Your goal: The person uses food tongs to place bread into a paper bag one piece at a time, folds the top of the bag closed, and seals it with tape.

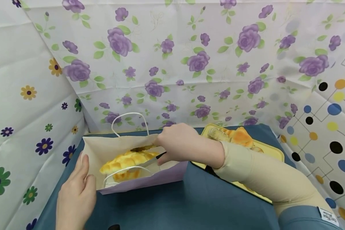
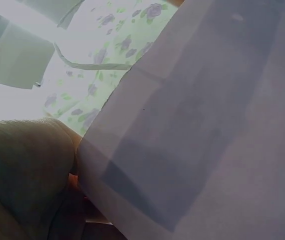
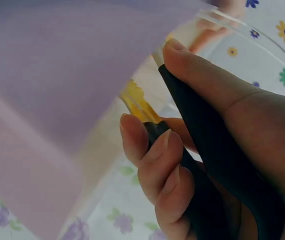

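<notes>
A paper bag (image 1: 149,182), lilac outside and white inside, has its mouth toward me. My left hand (image 1: 76,191) holds the bag at its left edge; in the left wrist view the lilac wall (image 2: 207,120) hides part of the fingers. Over the bag's right end, my right hand (image 1: 179,142) grips a pair of tongs (image 3: 195,115) by the black handles, thumb on one and fingers curled round the other. Between the tongs' arms, inside the bag, lies a golden, bumpy-topped bread loaf (image 1: 123,163). Whether it touches the bag's bottom I cannot tell.
A yellow tray (image 1: 271,152) with several breads (image 1: 241,137) stands to the right, partly behind my right forearm. White cord handles (image 1: 129,113) rise from the bag's rims. Blue cloth (image 1: 207,204) covers the table, and patterned sheets stand round three sides.
</notes>
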